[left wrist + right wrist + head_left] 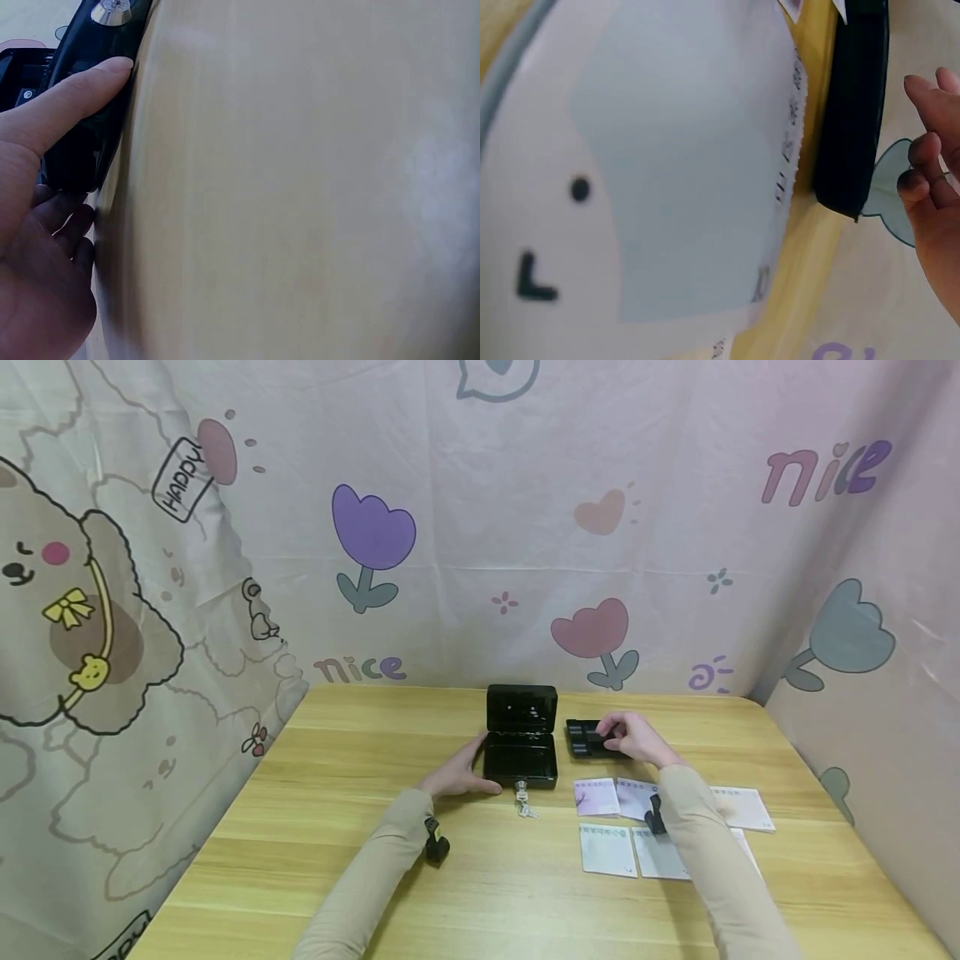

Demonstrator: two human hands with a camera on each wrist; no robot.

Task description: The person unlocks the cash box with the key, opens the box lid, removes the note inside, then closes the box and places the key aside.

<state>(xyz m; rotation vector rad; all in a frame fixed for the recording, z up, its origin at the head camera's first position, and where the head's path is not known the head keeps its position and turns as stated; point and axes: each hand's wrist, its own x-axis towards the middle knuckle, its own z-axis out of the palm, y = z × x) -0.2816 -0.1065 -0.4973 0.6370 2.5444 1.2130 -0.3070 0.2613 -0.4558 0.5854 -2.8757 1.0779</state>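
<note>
An open black cash box (521, 762), its lid raised at the back, stands on the table with a bunch of keys (524, 808) hanging at its front lock. My left hand (457, 774) grips the box's near left corner. In the left wrist view the thumb (79, 94) lies along the front wall and the other fingers are at the side. To the right of the box sits a black compartment tray (581, 739). Over its right part hovers my right hand (636, 737), fingers loosely bent; the right wrist view shows these fingers (924, 150) above the tray edge, holding nothing.
Several small printed paper pads (607, 850) lie in two rows at the right, partly under my right forearm. The wooden table (360, 743) ends at a printed cloth backdrop (465, 527) behind and at the sides.
</note>
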